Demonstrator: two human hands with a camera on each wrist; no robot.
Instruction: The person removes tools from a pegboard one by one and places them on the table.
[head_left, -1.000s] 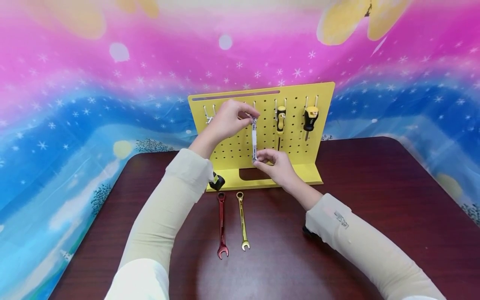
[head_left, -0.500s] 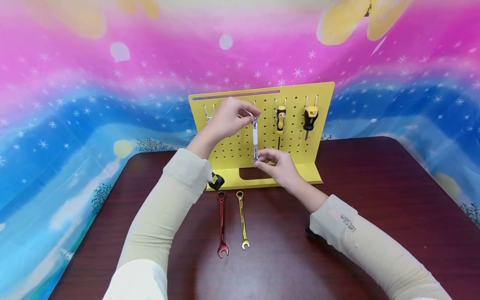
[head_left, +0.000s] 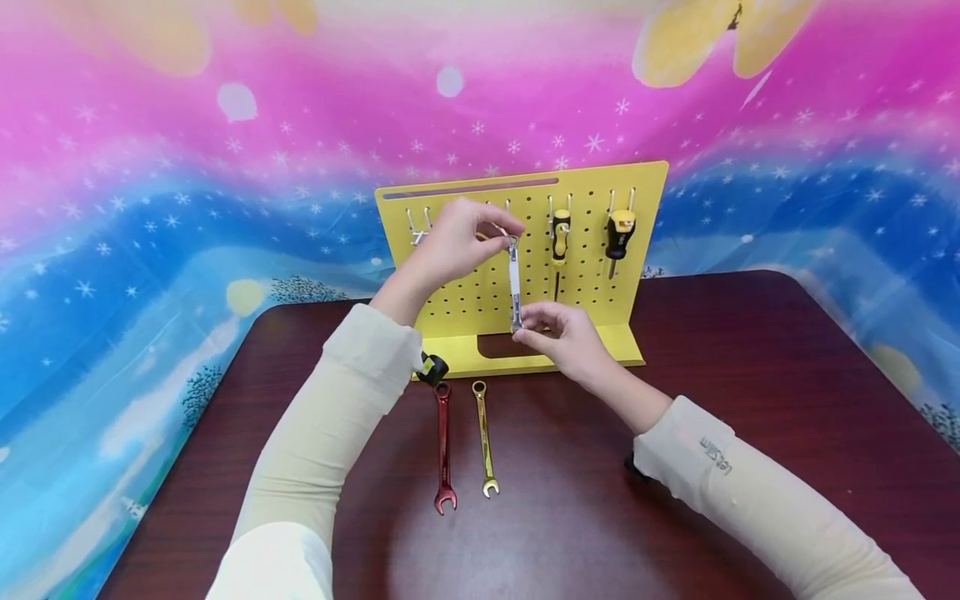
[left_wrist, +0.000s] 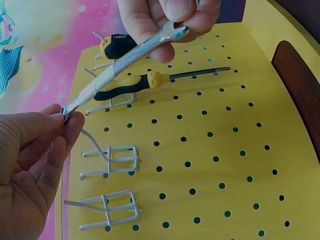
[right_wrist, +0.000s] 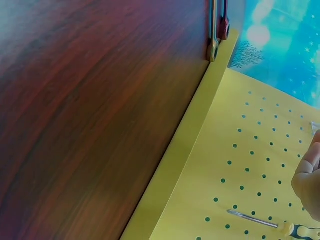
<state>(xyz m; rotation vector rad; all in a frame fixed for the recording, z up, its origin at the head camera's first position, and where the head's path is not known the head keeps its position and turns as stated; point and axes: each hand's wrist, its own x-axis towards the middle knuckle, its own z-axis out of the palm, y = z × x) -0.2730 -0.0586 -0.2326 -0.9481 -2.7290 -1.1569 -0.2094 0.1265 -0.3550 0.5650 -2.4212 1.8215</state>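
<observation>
A silver combination wrench (head_left: 514, 279) with a white band round its middle hangs nearly upright before the yellow pegboard (head_left: 468, 308), apart from the board in the left wrist view. At its upper, ring end, my left hand (head_left: 456, 242) pinches it between thumb and fingertips. My right hand (head_left: 566, 337) holds the lower, open end, thumb in front and fingers curled behind. Wire hooks (left_wrist: 110, 160) on the board show close by my left hand (left_wrist: 35, 165) in the left wrist view. Only part of my right hand (right_wrist: 309, 177) enters the right wrist view; the wrench is hidden there.
Two screwdrivers, one slim (head_left: 560, 242) and one stubby (head_left: 618, 235), hang on hooks at the board's right. A red wrench (head_left: 443, 450) and a gold wrench (head_left: 485, 437) lie side by side on the dark wooden table (head_left: 570, 517), in front of the board's base.
The silver wrench has shifted slightly right, its lower end a little down. My right hand has moved with it, right and down, and my left hand slightly right. Both keep their hold.
</observation>
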